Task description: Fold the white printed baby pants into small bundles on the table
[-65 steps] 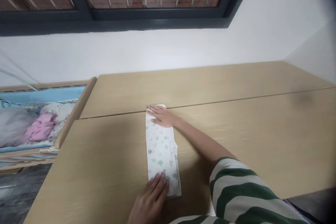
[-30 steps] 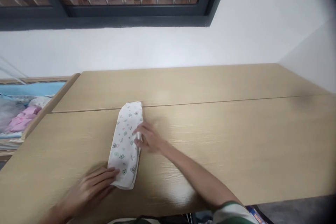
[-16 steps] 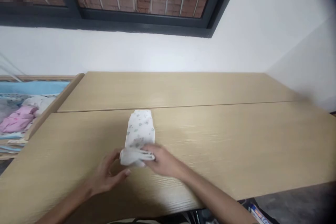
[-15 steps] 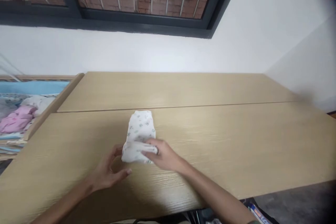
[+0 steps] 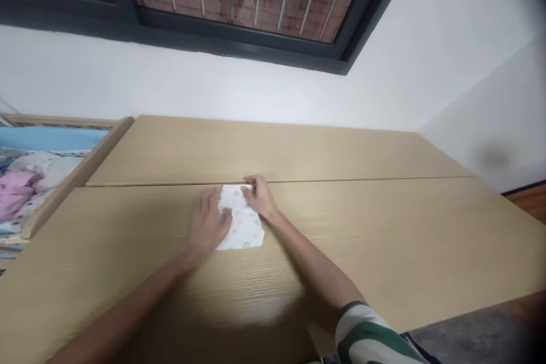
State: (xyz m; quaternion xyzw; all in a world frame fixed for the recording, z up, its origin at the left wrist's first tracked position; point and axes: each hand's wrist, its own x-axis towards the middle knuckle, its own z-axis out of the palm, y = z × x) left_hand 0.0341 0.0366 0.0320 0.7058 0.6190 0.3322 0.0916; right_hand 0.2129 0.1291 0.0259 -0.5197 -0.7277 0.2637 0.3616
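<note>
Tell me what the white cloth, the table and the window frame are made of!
White cloth: maybe cotton, matt; it looks thin and limp, with small prints.
Table: wood or wood-look board, slightly glossy; fine ripply grain catches light.
Window frame: perhaps painted metal, maybe plastic; smooth, dark, straight bars.

A wide, pale wood-grain counter (image 5: 405,227) with a soft sheen, split lengthwise by a thin dark seam (image 5: 341,180) into a narrow rear panel (image 5: 319,151) and a broader front panel (image 5: 128,239), bears a folded white cloth printed with small motifs (image 5: 243,227), its far edge near the seam.
</note>
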